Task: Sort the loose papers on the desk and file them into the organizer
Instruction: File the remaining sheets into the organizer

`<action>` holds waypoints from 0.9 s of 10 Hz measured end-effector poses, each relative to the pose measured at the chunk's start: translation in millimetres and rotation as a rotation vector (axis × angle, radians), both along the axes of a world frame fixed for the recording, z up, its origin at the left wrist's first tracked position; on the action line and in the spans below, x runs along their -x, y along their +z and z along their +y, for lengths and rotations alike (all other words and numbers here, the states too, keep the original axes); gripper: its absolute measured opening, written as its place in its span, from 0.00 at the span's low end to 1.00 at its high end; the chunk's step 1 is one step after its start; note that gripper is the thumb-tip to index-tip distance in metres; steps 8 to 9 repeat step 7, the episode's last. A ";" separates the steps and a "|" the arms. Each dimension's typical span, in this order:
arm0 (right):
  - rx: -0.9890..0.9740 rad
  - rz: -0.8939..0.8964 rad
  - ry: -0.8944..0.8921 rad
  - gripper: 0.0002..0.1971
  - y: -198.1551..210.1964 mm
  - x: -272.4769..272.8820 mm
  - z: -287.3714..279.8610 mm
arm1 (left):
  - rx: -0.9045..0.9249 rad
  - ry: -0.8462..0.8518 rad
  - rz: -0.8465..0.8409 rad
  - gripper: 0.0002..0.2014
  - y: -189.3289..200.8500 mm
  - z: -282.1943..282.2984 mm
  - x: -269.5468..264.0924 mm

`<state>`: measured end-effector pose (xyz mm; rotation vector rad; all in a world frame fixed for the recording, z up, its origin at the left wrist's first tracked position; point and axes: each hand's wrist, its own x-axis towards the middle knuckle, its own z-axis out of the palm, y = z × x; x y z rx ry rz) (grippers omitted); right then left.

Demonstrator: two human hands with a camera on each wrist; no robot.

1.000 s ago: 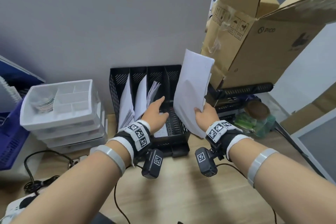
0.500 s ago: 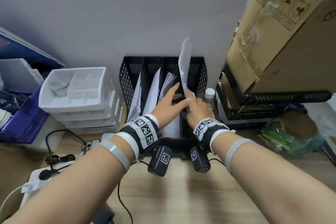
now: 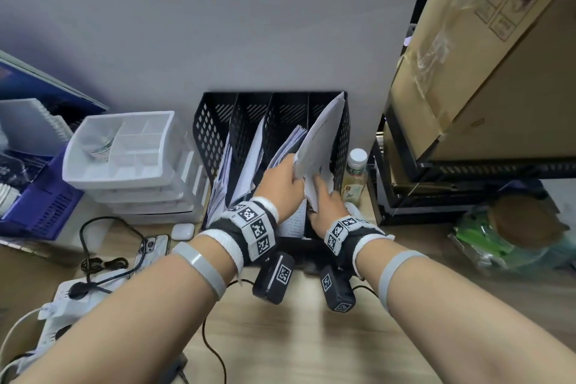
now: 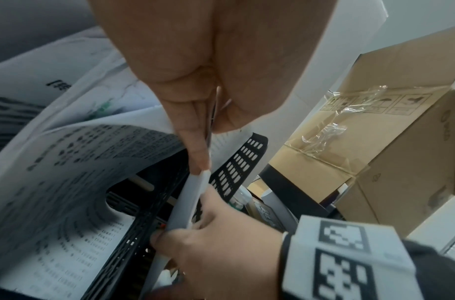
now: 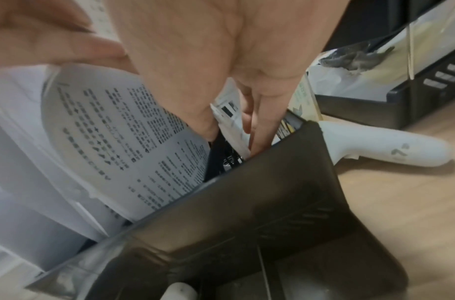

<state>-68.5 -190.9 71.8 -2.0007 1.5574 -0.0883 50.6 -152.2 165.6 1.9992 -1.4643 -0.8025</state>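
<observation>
A black mesh organizer [image 3: 215,121] with several upright slots stands against the wall, and printed papers lean in its left slots. A sheaf of white papers [image 3: 322,134] leans into the rightmost slot, its top against the right wall. My left hand [image 3: 288,170] pinches the sheaf's left edge between thumb and fingers [image 4: 195,154]. My right hand [image 3: 318,193] grips the lower part of the sheaf and reaches down into that slot [image 5: 234,138]. The right wrist view shows printed pages [image 5: 134,142] curling over the organizer's front wall [image 5: 272,192].
A white drawer unit [image 3: 124,153] and a blue basket [image 3: 40,209] stand at left. A small bottle [image 3: 353,178] and a white controller [image 5: 383,150] sit right of the organizer. Black trays [image 3: 436,181] carry a cardboard box [image 3: 483,56]. A phone [image 3: 152,246] and cables lie front left.
The sheaf came down from above and right of the organizer into the rightmost slot. My left hand moved from the third slot onto the sheaf's edge.
</observation>
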 end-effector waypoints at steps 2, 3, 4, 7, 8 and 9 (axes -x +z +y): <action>-0.030 0.003 -0.023 0.35 4.3 10.8 -0.9 | -0.004 -0.018 0.031 0.23 -3.7 6.5 3.8; -0.048 -0.040 -0.039 0.30 11.3 18.3 2.2 | -0.070 0.009 0.176 0.25 -12.5 7.4 4.8; -0.021 -0.128 -0.063 0.28 21.0 26.9 7.0 | -0.051 0.006 0.204 0.24 -11.5 13.0 4.6; 0.110 -0.622 -0.113 0.13 112.9 32.2 29.4 | 0.077 0.038 0.352 0.11 10.4 55.9 -26.6; 0.110 -0.622 -0.113 0.13 112.9 32.2 29.4 | 0.077 0.038 0.352 0.11 10.4 55.9 -26.6; 0.110 -0.622 -0.113 0.13 112.9 32.2 29.4 | 0.077 0.038 0.352 0.11 10.4 55.9 -26.6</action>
